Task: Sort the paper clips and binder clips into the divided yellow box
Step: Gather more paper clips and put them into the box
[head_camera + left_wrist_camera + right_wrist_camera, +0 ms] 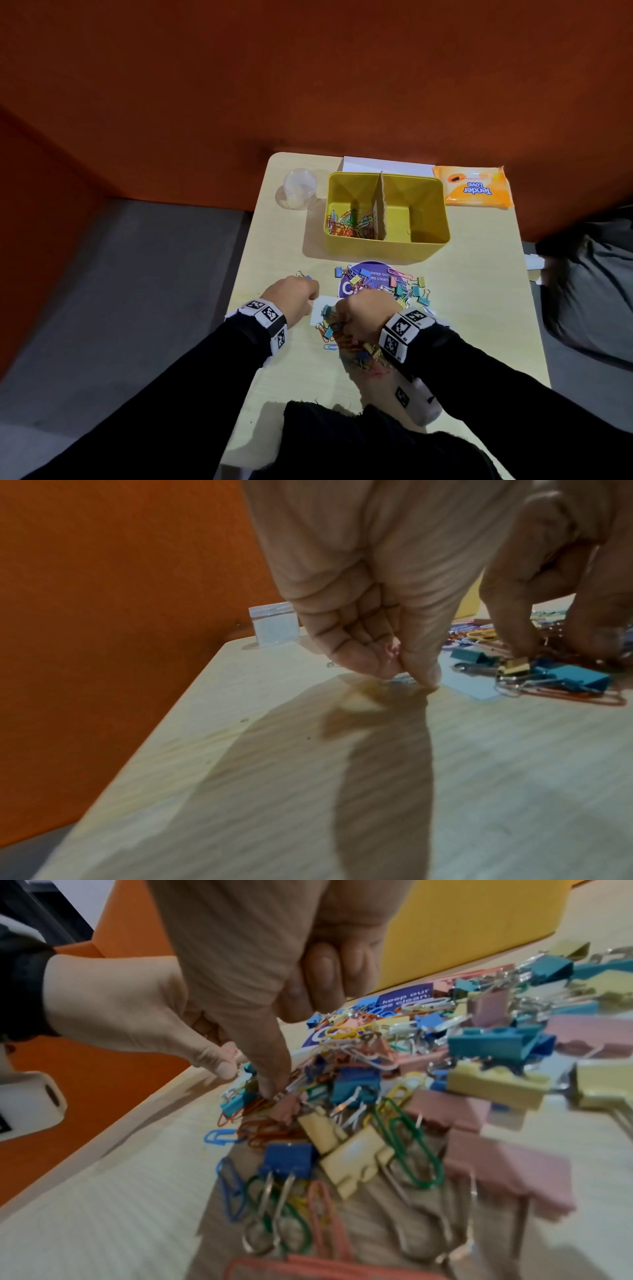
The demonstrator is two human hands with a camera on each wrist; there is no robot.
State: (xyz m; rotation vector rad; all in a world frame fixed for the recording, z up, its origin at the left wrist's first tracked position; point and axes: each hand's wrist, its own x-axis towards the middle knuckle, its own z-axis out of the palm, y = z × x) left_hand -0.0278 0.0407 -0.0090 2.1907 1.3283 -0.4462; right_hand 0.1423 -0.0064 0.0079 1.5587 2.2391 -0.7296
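The yellow box (387, 241) stands at the back of the table, split by a cardboard divider (381, 205). Coloured paper clips (346, 222) lie in its left compartment. A mixed pile of binder clips and paper clips (406, 287) is spread in front of it. At the pile's left edge, my left hand (312, 298) has its fingertips (424, 674) curled together and pinches a thin pale paper clip (399, 679) against the table. My right hand (342, 322) reaches down into the pile (394, 1123), one finger (270, 1080) on orange paper clips (260, 1130), the other fingers curled.
A clear plastic cup (298, 187) stands left of the box, with an orange tissue pack (478, 187) to its right and white paper (387, 163) behind. A purple round sticker (373, 269) and a white card (320, 306) lie under the pile. The table's left edge (253, 274) is near my left hand.
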